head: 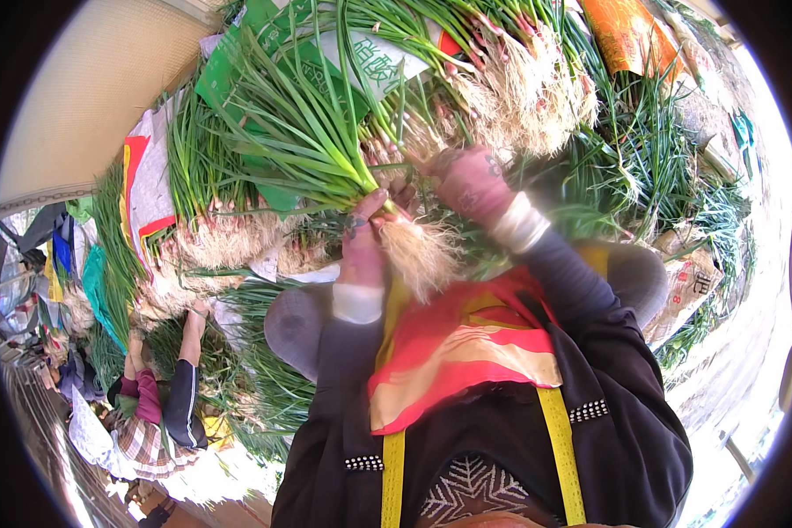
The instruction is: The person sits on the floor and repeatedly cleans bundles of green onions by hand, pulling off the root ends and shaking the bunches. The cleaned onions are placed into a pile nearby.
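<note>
My left hand (362, 241), in a pink patterned glove or sleeve with a white cuff, grips a bunch of green garlic (343, 158) by its stems. The long leaves fan out to the upper left, and pale roots (419, 254) hang over my lap. My right hand (468, 181), covered the same way, is beside the bunch, blurred. Its fingertips meet the lower end of a single stalk (384, 129); whether they pinch it is unclear. Beyond both hands lies a heap of rooted garlic plants (515, 86). A red and yellow apron (462, 356) covers my lap.
Printed sacks in green (270, 72) and orange (633, 39) lie among the plants. Loose greens (633, 152) spread to the right, near a paper sack (683, 284). At the left, another person (148, 422) reaches into a row of bundled plants (228, 231).
</note>
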The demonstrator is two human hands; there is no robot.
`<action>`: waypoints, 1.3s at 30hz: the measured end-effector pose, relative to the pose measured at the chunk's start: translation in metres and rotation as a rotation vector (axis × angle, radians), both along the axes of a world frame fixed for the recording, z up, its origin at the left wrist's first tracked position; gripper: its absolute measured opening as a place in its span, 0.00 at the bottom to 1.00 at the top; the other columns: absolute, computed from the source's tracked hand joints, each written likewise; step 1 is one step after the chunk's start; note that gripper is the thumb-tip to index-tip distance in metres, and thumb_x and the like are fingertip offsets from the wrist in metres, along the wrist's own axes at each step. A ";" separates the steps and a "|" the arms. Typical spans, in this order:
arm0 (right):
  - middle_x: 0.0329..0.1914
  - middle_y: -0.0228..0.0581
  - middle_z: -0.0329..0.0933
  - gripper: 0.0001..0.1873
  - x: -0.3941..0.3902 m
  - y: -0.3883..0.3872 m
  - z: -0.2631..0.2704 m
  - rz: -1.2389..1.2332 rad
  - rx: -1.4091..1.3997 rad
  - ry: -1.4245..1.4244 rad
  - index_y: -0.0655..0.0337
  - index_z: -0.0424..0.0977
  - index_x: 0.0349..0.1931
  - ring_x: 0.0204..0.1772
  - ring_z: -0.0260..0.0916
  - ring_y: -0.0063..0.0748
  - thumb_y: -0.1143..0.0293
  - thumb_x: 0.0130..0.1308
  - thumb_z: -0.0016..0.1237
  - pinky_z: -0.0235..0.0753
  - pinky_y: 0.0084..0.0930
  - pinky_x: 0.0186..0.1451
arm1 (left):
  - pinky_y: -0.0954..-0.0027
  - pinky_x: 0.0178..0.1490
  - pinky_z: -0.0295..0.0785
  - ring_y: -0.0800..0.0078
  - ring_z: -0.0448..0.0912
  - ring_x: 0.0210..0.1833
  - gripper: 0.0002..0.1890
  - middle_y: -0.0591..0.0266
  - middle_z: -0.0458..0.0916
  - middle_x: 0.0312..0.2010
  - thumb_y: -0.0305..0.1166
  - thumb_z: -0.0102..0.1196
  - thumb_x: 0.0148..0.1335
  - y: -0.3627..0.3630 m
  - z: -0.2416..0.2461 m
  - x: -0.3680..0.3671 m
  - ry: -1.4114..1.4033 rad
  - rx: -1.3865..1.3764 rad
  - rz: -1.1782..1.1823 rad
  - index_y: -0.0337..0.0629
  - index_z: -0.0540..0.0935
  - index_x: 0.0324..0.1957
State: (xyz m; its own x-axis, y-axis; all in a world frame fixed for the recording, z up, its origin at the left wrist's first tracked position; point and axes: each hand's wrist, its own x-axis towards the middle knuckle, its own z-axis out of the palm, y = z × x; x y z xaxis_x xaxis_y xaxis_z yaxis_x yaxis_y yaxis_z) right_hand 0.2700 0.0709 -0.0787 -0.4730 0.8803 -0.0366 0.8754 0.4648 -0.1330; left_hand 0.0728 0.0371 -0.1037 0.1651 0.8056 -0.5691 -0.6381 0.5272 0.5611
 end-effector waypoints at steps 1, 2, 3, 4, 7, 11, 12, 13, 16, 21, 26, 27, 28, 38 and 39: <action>0.31 0.35 0.76 0.14 -0.003 -0.003 -0.001 0.042 0.068 0.079 0.53 0.70 0.44 0.30 0.75 0.33 0.70 0.56 0.41 0.71 0.32 0.28 | 0.69 0.25 0.77 0.71 0.74 0.15 0.08 0.56 0.75 0.16 0.32 0.55 0.55 -0.001 -0.002 -0.001 0.016 0.056 -0.046 0.38 0.76 0.31; 0.28 0.38 0.76 0.10 -0.009 -0.010 -0.001 0.047 0.117 0.128 0.54 0.73 0.37 0.28 0.75 0.37 0.71 0.53 0.44 0.70 0.34 0.28 | 0.71 0.24 0.76 0.72 0.74 0.16 0.08 0.56 0.76 0.16 0.33 0.56 0.54 0.001 -0.004 0.001 0.102 0.020 -0.008 0.37 0.76 0.31; 0.24 0.41 0.76 0.08 -0.013 -0.015 0.001 0.059 0.162 0.159 0.55 0.76 0.30 0.26 0.75 0.41 0.71 0.49 0.46 0.70 0.36 0.28 | 0.73 0.24 0.75 0.74 0.73 0.16 0.09 0.57 0.76 0.16 0.33 0.56 0.54 0.002 -0.004 0.000 0.178 -0.013 0.008 0.37 0.76 0.30; 0.24 0.40 0.76 0.08 -0.013 -0.019 0.005 0.074 -0.005 0.085 0.57 0.77 0.29 0.26 0.75 0.41 0.73 0.48 0.45 0.71 0.36 0.30 | 0.75 0.23 0.72 0.76 0.73 0.16 0.10 0.59 0.76 0.17 0.33 0.57 0.53 -0.001 -0.005 0.004 0.274 0.045 0.007 0.37 0.77 0.33; 0.25 0.42 0.76 0.08 -0.009 -0.025 0.019 0.348 -0.334 -0.073 0.59 0.77 0.29 0.27 0.75 0.41 0.73 0.49 0.45 0.72 0.37 0.31 | 0.77 0.23 0.71 0.78 0.73 0.17 0.12 0.60 0.77 0.18 0.33 0.58 0.52 -0.005 0.000 0.008 0.163 -0.001 -0.006 0.36 0.77 0.36; 0.32 0.43 0.77 0.12 0.015 0.002 0.027 -0.160 -0.247 0.527 0.57 0.77 0.37 0.37 0.75 0.43 0.63 0.54 0.53 0.74 0.31 0.42 | 0.67 0.43 0.76 0.70 0.77 0.28 0.13 0.55 0.78 0.29 0.32 0.56 0.52 -0.006 0.008 0.009 0.056 -0.057 -0.014 0.33 0.77 0.38; 0.33 0.44 0.77 0.14 0.011 0.009 0.024 -0.124 -0.242 0.658 0.57 0.77 0.39 0.38 0.76 0.42 0.62 0.54 0.53 0.74 0.30 0.44 | 0.60 0.51 0.74 0.66 0.77 0.31 0.15 0.54 0.78 0.32 0.33 0.57 0.52 -0.009 0.011 0.008 -0.073 0.003 -0.091 0.32 0.76 0.39; 0.35 0.45 0.77 0.16 0.007 0.019 0.020 -0.092 -0.230 0.789 0.58 0.76 0.41 0.39 0.76 0.41 0.61 0.54 0.54 0.74 0.29 0.46 | 0.61 0.50 0.74 0.66 0.77 0.31 0.15 0.53 0.78 0.31 0.33 0.57 0.52 -0.009 0.013 0.010 -0.053 0.006 -0.073 0.32 0.76 0.39; 0.40 0.48 0.77 0.22 -0.018 0.036 0.008 0.137 -0.221 0.934 0.60 0.73 0.48 0.38 0.77 0.38 0.60 0.53 0.56 0.75 0.27 0.46 | 0.65 0.44 0.74 0.68 0.77 0.30 0.15 0.53 0.78 0.30 0.34 0.56 0.52 -0.009 0.022 0.013 0.008 0.022 -0.039 0.33 0.76 0.38; 0.30 0.46 0.78 0.16 -0.033 0.025 0.012 0.167 -0.538 0.587 0.62 0.76 0.37 0.32 0.76 0.38 0.59 0.55 0.52 0.75 0.29 0.39 | 0.75 0.32 0.70 0.72 0.75 0.28 0.12 0.56 0.78 0.27 0.34 0.52 0.55 -0.018 0.047 0.009 0.356 0.177 -0.175 0.33 0.77 0.33; 0.25 0.42 0.76 0.10 -0.028 0.019 0.030 0.296 -0.560 0.247 0.62 0.75 0.26 0.27 0.73 0.41 0.63 0.52 0.50 0.73 0.32 0.35 | 0.76 0.25 0.68 0.73 0.75 0.25 0.13 0.58 0.78 0.27 0.34 0.56 0.54 -0.024 0.051 0.012 0.576 0.215 -0.280 0.32 0.79 0.35; 0.25 0.42 0.76 0.10 -0.026 0.021 0.032 0.294 -0.650 0.352 0.62 0.75 0.26 0.27 0.73 0.41 0.64 0.52 0.50 0.73 0.32 0.35 | 0.76 0.23 0.64 0.76 0.73 0.23 0.12 0.59 0.78 0.23 0.35 0.56 0.53 -0.027 0.047 0.011 0.688 0.265 -0.317 0.33 0.80 0.31; 0.24 0.43 0.75 0.10 -0.024 0.021 0.035 0.310 -0.704 0.424 0.64 0.75 0.26 0.26 0.73 0.41 0.65 0.51 0.50 0.72 0.32 0.34 | 0.79 0.19 0.63 0.78 0.73 0.20 0.10 0.61 0.78 0.21 0.32 0.57 0.52 -0.027 0.039 0.013 0.561 0.100 -0.231 0.34 0.81 0.32; 0.34 0.44 0.78 0.15 0.020 0.007 0.078 0.070 -0.978 0.796 0.64 0.77 0.39 0.32 0.75 0.32 0.63 0.56 0.52 0.72 0.26 0.35 | 0.86 0.23 0.69 0.75 0.78 0.27 0.15 0.57 0.79 0.30 0.35 0.48 0.60 -0.013 0.010 -0.010 0.672 0.447 -0.142 0.33 0.76 0.42; 0.33 0.45 0.78 0.16 0.025 0.014 0.079 -0.007 -0.989 0.716 0.63 0.77 0.40 0.32 0.75 0.34 0.62 0.55 0.51 0.72 0.27 0.34 | 0.85 0.26 0.70 0.73 0.79 0.29 0.17 0.57 0.79 0.31 0.38 0.44 0.62 -0.012 0.021 -0.013 0.769 0.398 -0.190 0.32 0.75 0.43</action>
State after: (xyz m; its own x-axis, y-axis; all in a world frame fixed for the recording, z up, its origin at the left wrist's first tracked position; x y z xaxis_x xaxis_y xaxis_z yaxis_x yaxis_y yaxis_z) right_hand 0.2953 0.0851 0.0005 -0.6563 0.6233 -0.4251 0.4612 -0.1144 -0.8799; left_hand 0.0599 0.0249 -0.0829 0.0034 0.9652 -0.2614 0.0695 0.2605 0.9630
